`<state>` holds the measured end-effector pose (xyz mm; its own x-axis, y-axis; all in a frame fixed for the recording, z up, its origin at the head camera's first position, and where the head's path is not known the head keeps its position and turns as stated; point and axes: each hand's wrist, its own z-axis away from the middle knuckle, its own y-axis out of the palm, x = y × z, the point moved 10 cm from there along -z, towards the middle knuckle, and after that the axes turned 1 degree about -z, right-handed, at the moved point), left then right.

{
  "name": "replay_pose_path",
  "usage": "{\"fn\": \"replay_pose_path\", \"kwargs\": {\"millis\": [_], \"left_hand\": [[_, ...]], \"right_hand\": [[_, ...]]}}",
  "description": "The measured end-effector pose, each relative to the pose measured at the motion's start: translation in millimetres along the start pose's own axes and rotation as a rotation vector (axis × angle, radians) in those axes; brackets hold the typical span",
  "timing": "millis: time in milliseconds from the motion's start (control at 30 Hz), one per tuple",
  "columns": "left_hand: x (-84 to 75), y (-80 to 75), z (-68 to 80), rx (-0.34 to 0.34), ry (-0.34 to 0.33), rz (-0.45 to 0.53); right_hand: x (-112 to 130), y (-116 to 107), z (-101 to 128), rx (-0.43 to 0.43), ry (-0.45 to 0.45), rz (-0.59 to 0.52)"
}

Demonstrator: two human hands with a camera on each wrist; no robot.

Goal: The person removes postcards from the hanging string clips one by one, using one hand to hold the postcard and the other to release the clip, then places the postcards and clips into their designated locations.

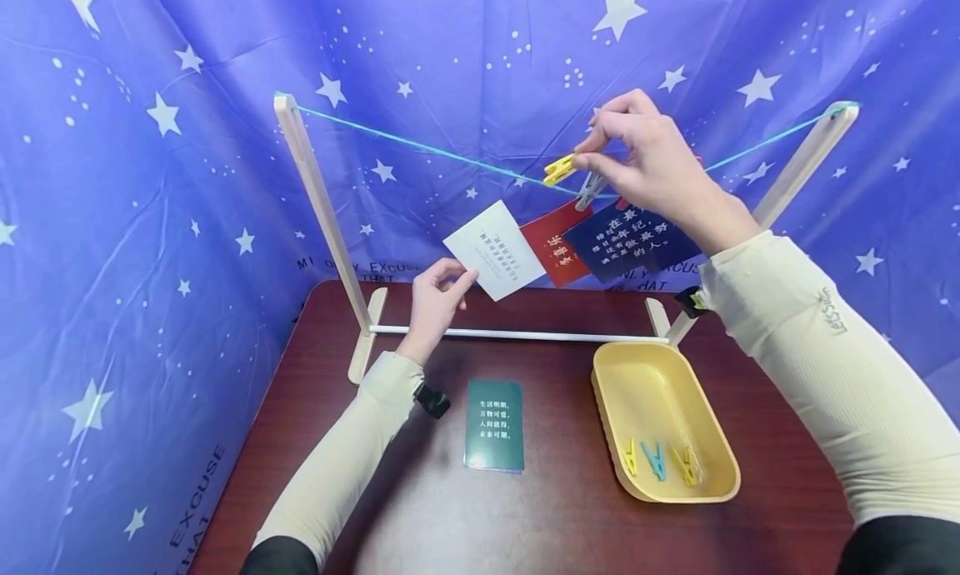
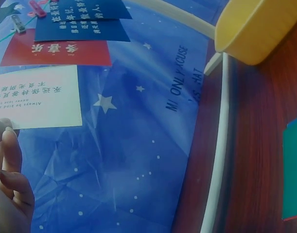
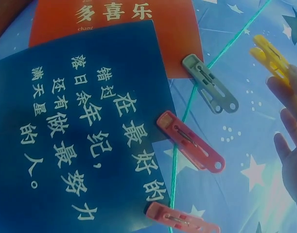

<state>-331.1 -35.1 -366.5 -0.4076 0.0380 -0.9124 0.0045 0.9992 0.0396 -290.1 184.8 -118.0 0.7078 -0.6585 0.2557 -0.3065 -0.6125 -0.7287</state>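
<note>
Between thumb and fingers, my left hand (image 1: 437,302) pinches a white card (image 1: 497,250) by its lower left edge, below the green string (image 1: 420,146). My right hand (image 1: 645,150) pinches a yellow clothespin (image 1: 559,169) close to the string. On the string hang a red card (image 1: 555,242) and dark blue cards (image 1: 630,246), overlapping one another. A grey clothespin (image 3: 210,83) grips the line at the red card, and pink clothespins (image 3: 191,141) hold the blue cards. The white card's right corner lies near the red card in the head view.
A wooden frame (image 1: 322,217) with a white crossbar (image 1: 517,335) carries the string. On the dark red table (image 1: 555,533), a green card (image 1: 495,425) lies in the middle. The yellow basket (image 1: 660,358) at right holds two yellow clothespins and a blue clothespin (image 1: 654,461).
</note>
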Motion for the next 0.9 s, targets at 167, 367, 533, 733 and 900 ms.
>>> {"fn": "replay_pose_path", "kwargs": {"millis": [167,367,533,733,900], "left_hand": [[2.8,-6.3,4.7,-0.011,-0.009,-0.012],[-2.2,-9.7,15.4,-0.001,-0.010,0.001],[-4.4,-9.8,22.8,0.024,-0.034,-0.006],[-9.6,-7.2,29.4,0.067,-0.030,-0.005],[-10.2,-5.9,35.5,0.078,-0.028,-0.011]], "right_hand": [[0,-1,11,0.018,0.009,0.016],[-4,-3,26,0.034,0.011,0.063],[-7,-5,35,0.042,0.019,0.061],[-10,-4,44,0.056,0.016,0.052],[-13,-2,54,0.070,0.002,0.057]]}}
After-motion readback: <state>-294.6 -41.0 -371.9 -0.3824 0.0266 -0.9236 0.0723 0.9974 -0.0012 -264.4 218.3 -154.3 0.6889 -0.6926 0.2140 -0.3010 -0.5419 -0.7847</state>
